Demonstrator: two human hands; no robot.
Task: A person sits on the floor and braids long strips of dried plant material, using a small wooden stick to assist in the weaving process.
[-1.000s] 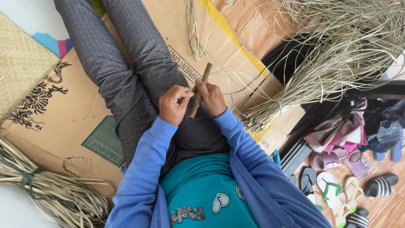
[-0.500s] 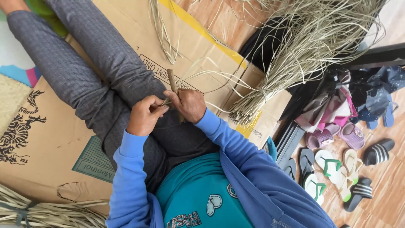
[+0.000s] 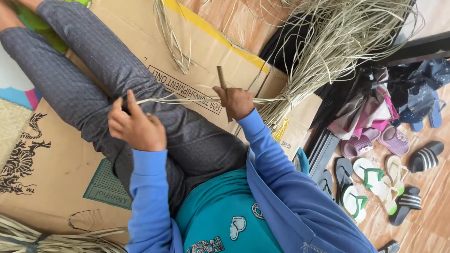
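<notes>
I sit on flattened cardboard (image 3: 56, 154) with my legs in grey trousers stretched out. My left hand (image 3: 133, 126) rests on my thigh and pinches the end of a thin pale reed strand (image 3: 187, 98). The strand runs taut across to my right hand (image 3: 236, 100). That hand grips a short brown stick-like tool (image 3: 221, 79), which stands upright, and the strand passes by it. A large bundle of dried reeds (image 3: 328, 51) lies just beyond my right hand.
A second tied reed bundle (image 3: 42, 236) lies at the lower left. Loose strands (image 3: 171, 37) sit on the cardboard near my knee. Several sandals and slippers (image 3: 379, 182) and a heap of clothes (image 3: 370, 112) cover the wooden floor on the right.
My hands were together over my lap on the tool. They have moved apart, the left toward my thigh, the right outward, drawing a reed strand taut between them.
</notes>
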